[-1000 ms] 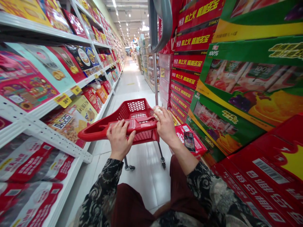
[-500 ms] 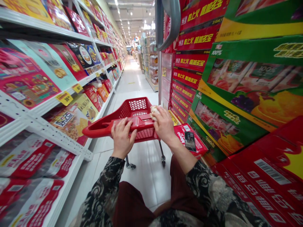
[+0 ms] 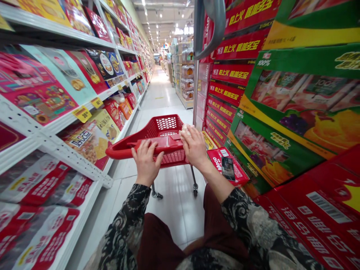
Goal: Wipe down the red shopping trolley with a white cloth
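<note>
A red plastic shopping cart [image 3: 165, 140] with a grey frame stands before my knees. My left hand [image 3: 147, 161] lies over its handle bar, fingers bent on top and the thumb at the near side. At the right end of the bar, my right hand [image 3: 194, 146] presses a crumpled white cloth or tissue [image 3: 185, 129] against the red plastic. Its fingers curl over the crumpled piece, and most of that is hidden beneath them.
Shelves [image 3: 98, 93] of boxed snacks line the left side. Stacked red drink cartons [image 3: 233, 73] and green juice boxes [image 3: 281, 86] rise close on the right. A phone [image 3: 227, 168] lies on a red box [image 3: 215, 159] by my right forearm. A tiled aisle [image 3: 163, 90] runs ahead.
The view has shifted slightly, so the surroundings sit a little further right. My right hand and the white piece have moved slightly on the handle. Both hands remain on the cart.
</note>
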### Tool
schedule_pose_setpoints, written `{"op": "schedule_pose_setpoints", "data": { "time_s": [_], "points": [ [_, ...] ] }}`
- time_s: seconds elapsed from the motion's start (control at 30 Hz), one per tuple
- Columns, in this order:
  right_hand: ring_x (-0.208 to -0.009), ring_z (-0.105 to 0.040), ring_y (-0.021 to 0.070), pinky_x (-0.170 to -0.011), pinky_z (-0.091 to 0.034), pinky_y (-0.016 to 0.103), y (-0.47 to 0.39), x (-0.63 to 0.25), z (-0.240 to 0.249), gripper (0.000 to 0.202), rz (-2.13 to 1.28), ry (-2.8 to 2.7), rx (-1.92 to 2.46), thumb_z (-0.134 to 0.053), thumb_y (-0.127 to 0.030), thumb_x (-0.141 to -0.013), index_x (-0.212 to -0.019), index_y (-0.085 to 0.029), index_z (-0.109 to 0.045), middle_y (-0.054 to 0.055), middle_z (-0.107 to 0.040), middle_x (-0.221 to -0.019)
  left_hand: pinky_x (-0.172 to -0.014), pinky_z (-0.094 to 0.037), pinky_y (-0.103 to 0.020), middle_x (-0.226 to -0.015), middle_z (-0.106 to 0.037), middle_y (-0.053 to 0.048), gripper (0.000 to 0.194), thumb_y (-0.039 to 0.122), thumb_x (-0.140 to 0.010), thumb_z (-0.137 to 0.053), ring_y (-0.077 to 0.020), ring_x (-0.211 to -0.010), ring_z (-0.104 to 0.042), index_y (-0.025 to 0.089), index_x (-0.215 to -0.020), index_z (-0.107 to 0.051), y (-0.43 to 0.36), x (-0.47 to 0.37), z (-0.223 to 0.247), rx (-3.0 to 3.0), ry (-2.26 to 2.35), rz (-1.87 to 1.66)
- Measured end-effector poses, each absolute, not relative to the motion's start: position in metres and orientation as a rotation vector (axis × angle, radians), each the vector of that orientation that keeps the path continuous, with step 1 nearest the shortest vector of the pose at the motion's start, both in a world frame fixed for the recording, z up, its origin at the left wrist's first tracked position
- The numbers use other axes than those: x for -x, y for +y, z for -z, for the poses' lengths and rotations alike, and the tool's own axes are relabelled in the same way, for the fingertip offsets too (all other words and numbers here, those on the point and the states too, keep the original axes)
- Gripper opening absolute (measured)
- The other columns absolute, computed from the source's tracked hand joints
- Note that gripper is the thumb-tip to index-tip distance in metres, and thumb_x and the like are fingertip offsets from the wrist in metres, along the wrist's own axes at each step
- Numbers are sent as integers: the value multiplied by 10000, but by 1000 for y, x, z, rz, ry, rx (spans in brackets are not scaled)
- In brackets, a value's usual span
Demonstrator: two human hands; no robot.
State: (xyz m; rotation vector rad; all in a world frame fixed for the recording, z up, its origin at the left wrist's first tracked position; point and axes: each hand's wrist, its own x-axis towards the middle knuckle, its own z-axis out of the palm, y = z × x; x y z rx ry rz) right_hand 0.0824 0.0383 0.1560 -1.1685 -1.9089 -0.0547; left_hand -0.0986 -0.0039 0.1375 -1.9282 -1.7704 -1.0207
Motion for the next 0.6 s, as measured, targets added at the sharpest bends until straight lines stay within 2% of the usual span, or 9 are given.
{"op": "schedule_pose_setpoints", "data": {
  "time_s": [0.1, 0.23, 0.37, 0.47, 0.53, 0.6],
  "points": [
    [-1277, -304, 239, -1050, -249, 474, 48, -91, -157, 327, 4, -1829, 1242, -417, -153, -846, -1135, -149, -568, 117, -431, -1334, -1038, -136, -556, -1262, -510, -127, 367, 348, -787, -496, -277, -1217, -395, 211, -1124, -539, -2, 99, -136, 1925, -1802, 1033],
    [-1322, -222, 225, -1083, -208, 459, 36, -62, -155, 382, -45, -1944, 1091, -402, -105, -814, -1170, -116, -540, 124, -391, -1366, -1035, -126, -568, -1284, -493, -132, 394, 329, -778, -492, -289, -1231, -379, 218, -1155, -521, 0, 94, -138, 1958, -1818, 1029],
    [-1346, -167, 207, -1098, -201, 433, 18, -33, -155, 448, -172, -1945, 960, -402, -159, -821, -1263, -107, -450, 113, -348, -1397, -1056, -113, -534, -1393, -359, -151, 557, 307, -780, -436, -270, -1300, -291, 180, -1314, -344, 0, 82, -148, 2074, -1705, 1037],
    [-1324, -238, 165, -1089, -248, 374, 10, -40, -157, 515, -309, -1859, 887, -355, -208, -855, -1358, -116, -292, 96, -345, -1402, -1065, -118, -509, -1408, -339, -137, 656, 294, -767, -426, -242, -1316, -268, 174, -1375, -211, 3, 69, -156, 2266, -1569, 935],
    [-1292, -308, 145, -1063, -300, 345, 7, -60, -152, 525, -366, -1798, 836, -322, -222, -874, -1384, -145, -222, 81, -355, -1396, -1059, -116, -526, -1378, -395, -113, 648, 297, -752, -454, -247, -1280, -333, 210, -1361, -252, 7, 62, -161, 2307, -1582, 847],
    [-1265, -351, 149, -1039, -333, 349, 7, -93, -134, 511, -358, -1740, 846, -325, -233, -877, -1377, -174, -236, 73, -368, -1386, -1053, -152, -518, -1332, -454, -88, 586, 285, -734, -480, -245, -1225, -403, 234, -1306, -359, 12, 58, -164, 2286, -1630, 826]
  ]
}}
